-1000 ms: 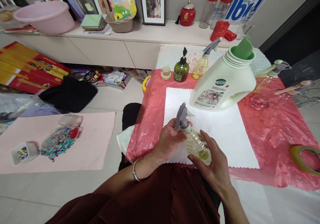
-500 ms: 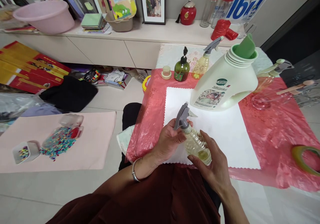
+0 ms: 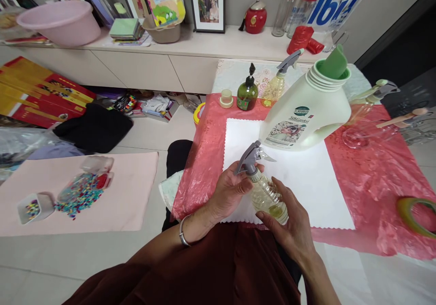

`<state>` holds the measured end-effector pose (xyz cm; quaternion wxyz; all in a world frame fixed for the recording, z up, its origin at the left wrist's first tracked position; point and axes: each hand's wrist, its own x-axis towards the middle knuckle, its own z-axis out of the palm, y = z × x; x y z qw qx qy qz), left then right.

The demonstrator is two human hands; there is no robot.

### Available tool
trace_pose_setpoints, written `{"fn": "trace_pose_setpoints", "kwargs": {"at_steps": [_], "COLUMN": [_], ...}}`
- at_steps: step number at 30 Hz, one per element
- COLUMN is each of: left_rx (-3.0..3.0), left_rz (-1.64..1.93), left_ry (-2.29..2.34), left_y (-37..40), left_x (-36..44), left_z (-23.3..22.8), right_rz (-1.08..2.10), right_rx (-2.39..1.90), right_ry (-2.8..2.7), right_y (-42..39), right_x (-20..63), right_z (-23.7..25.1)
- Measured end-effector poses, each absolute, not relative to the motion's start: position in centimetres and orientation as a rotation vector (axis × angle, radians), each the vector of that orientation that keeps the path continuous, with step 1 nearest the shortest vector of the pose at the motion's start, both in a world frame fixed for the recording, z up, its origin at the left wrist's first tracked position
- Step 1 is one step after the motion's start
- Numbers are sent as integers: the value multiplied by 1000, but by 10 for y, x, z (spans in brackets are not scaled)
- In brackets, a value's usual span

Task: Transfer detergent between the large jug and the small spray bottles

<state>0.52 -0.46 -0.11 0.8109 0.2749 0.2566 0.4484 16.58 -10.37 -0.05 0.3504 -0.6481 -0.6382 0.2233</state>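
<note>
Lately turned: the grey trigger head (image 3: 251, 158) of the small spray bottle (image 3: 267, 197) has swung clockwise since a second ago, nozzle now pointing right toward the big white jug (image 3: 304, 114); reads as being screwed. Left hand (image 3: 229, 192) closed round the collar beneath the head. Right hand (image 3: 292, 227) curled about the clear body, held over the near edge of the white mat (image 3: 306, 182) on the table.

A single head-worn camera looks forward and down from close above the lap, across the desk (image 3: 357, 177) toward the far shelf (image 3: 211, 46); floor (image 3: 150, 132) fills the left side.
</note>
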Motion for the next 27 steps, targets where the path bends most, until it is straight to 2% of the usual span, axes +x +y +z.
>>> {"fn": "trace_pose_setpoints", "kwargs": {"at_steps": [5, 11, 18, 27], "left_rx": [532, 583, 701, 923], "left_rz": [978, 954, 900, 939], "left_ry": [679, 569, 657, 759], "left_y": [-3, 2, 3, 28], "left_x": [6, 2, -3, -17], "left_z": [-4, -3, -2, 30], "right_rz": [621, 701, 541, 527], "right_rx": [-1651, -1620, -1644, -1574], "right_ry": [-1651, -1627, -1679, -1747], "right_y": [-104, -105, -105, -92], "right_x": [167, 169, 167, 172], "right_z": [0, 1, -5, -13]}}
